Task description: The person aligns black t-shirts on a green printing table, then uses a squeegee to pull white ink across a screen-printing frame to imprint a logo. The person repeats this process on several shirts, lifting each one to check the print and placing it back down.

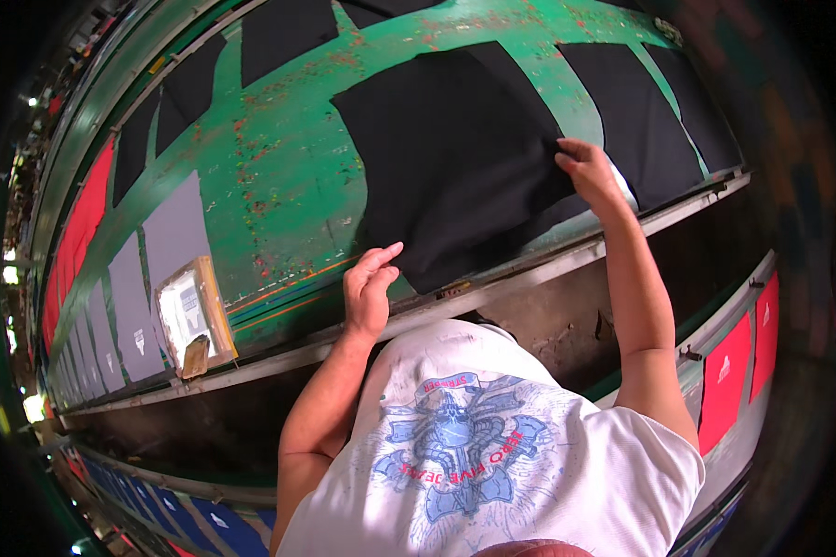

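Observation:
A large black fabric panel (pixel 446 148) lies in front of me on a long green table (pixel 288 176), its lower part lifted and rippled. My right hand (pixel 589 174) pinches the panel's right edge between thumb and fingers. At the lower left corner of the same panel is my left hand (pixel 370 290). Its index finger points out over the cloth and the thumb is apart from it, with nothing visibly held between them.
Further black panels (pixel 632 121) lie to the right and along the far side. Left are grey panels (pixel 178 227), red panels (pixel 84 223) and a wooden-framed printing screen (pixel 200 311). A metal rail (pixel 529 278) edges the table. Behind me, another table carries red pieces (pixel 723 381).

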{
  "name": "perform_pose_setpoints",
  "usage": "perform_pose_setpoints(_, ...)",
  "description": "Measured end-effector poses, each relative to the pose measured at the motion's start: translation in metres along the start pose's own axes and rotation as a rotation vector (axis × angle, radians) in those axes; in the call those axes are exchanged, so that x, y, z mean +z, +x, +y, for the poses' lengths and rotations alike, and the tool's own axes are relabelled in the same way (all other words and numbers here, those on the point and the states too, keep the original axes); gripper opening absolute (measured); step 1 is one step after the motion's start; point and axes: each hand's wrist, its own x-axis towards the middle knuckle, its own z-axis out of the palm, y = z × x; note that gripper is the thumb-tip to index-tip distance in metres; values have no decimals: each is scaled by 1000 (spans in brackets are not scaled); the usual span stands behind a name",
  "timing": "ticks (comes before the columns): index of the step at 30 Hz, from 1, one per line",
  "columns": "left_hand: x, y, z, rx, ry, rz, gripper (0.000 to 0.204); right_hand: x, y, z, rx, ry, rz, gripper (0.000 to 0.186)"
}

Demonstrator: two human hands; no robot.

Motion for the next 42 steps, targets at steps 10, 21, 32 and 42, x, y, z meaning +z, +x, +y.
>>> perform_pose_setpoints(10, 31, -7, -44, -188, 138, 116, 37, -3, -29, 48, 83, -163, -194, 54)
perform_pose_setpoints(21, 37, -16, -44, -1, 460, 121, 62, -4, -51, 39, 16, -560, -80, 50)
perform_pose_setpoints(32, 41, -14, -24, 622, 775, 194, 31, 1, -54, 36, 32, -750, 28, 36)
perform_pose_setpoints(42, 67, -1, -30, 440, 661, -194, 26, 4, -50, 31, -62, -739, -29, 32)
